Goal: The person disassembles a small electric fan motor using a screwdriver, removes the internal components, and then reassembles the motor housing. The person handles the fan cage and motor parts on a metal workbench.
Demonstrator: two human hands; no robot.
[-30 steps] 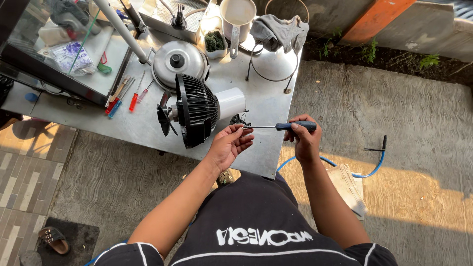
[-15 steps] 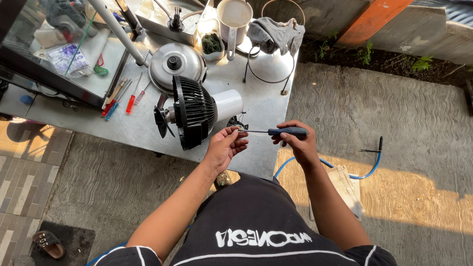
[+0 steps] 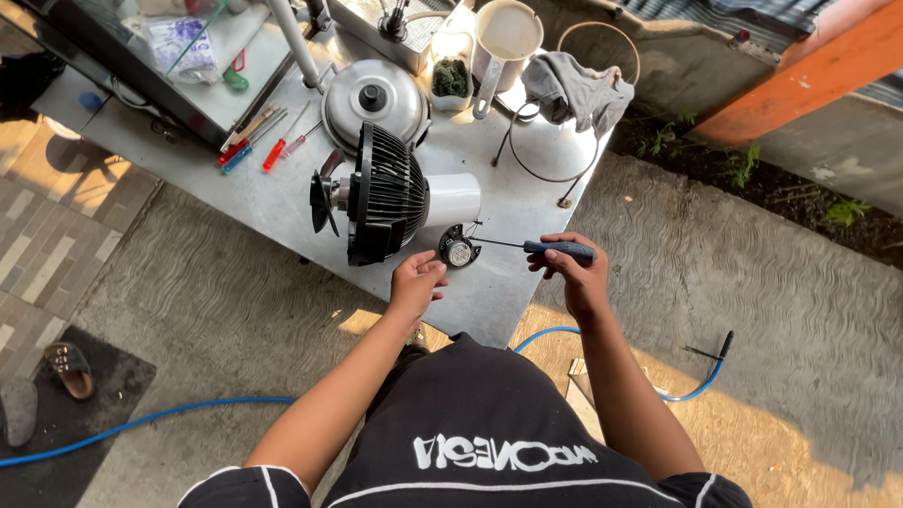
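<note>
The right hand (image 3: 576,273) grips a blue-handled screwdriver (image 3: 546,248), its shaft pointing left to a small round motor part (image 3: 459,250) on the metal table (image 3: 282,202); the left hand (image 3: 416,280) hovers just beside that part — fingers curled, nothing in it; beyond lies a black fan (image 3: 381,193) on its side, a pot lid (image 3: 372,99) behind it; red screwdrivers (image 3: 277,150) rest further left — near a glass case.

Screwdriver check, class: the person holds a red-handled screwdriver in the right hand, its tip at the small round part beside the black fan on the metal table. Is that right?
Not quite. The head view shows the screwdriver in the right hand has a dark blue handle, not red. Its tip is at the small round part beside the black fan on the metal table.
</note>
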